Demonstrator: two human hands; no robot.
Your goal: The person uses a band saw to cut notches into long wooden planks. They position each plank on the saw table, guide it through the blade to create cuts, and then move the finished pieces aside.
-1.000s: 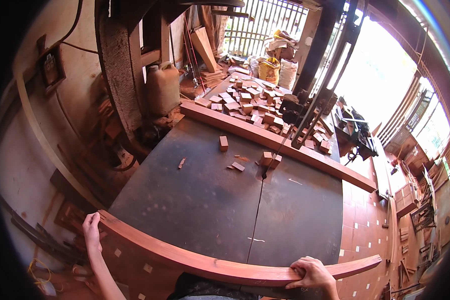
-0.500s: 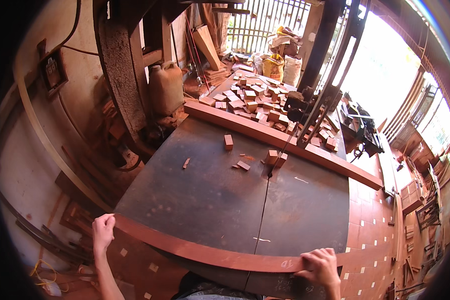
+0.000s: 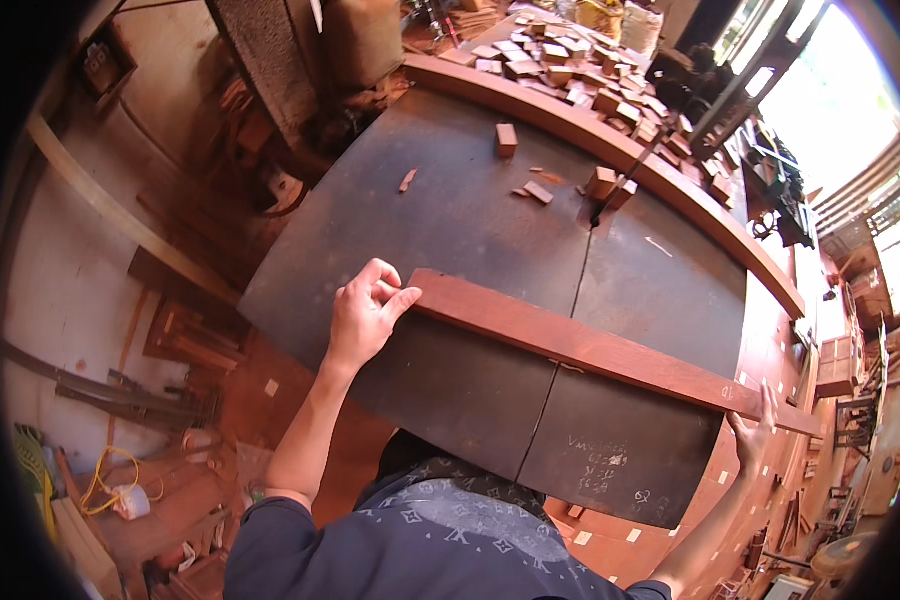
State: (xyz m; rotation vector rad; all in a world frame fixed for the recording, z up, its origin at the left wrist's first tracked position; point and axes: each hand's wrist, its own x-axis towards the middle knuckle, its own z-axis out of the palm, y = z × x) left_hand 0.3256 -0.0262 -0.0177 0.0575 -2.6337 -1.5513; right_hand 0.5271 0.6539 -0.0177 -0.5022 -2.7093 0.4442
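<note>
Reddish plank (image 3: 590, 350) on saw table (image 3: 450, 220) | left hand (image 3: 362, 318) – grip closed on end | right hand (image 3: 753, 432) – far end

single head-worn fisheye view, looking steeply down and forward from above the person's chest onto the dark metal bench (image 3: 470, 230). it sits close over the near bench edge, both forearms enter from below, and straight edges bow toward the black circular rim.

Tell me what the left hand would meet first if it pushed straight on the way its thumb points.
The left hand points along the long plank it touches at its near end, so it would meet that plank at once. Beyond lies the dark metal table.
</note>
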